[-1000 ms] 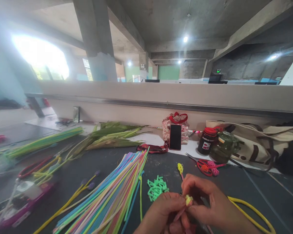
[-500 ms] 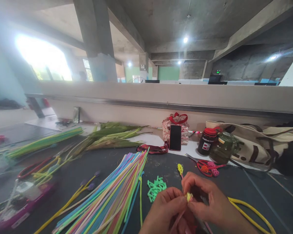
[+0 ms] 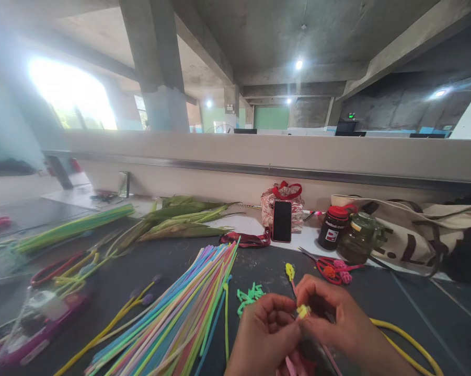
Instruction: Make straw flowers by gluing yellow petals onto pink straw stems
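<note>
Pinching a yellow piece [image 3: 303, 311], both hands [image 3: 263, 334] [image 3: 333, 313] sit near green cuttings [image 3: 250, 296]; some dark tabletop [image 3: 363, 300] separates them from scissors [image 3: 317, 261].

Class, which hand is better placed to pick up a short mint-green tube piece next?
Probably the left: the left hand is beside the short mint-green tube pieces; the right hand is farther away.

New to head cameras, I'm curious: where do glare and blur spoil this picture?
Head view, upper left: the window glares white; head view, lower left: the purple object looks smeared; head view, right of centre: the phone looks sharper, the yellow piece shows little detail.
</note>
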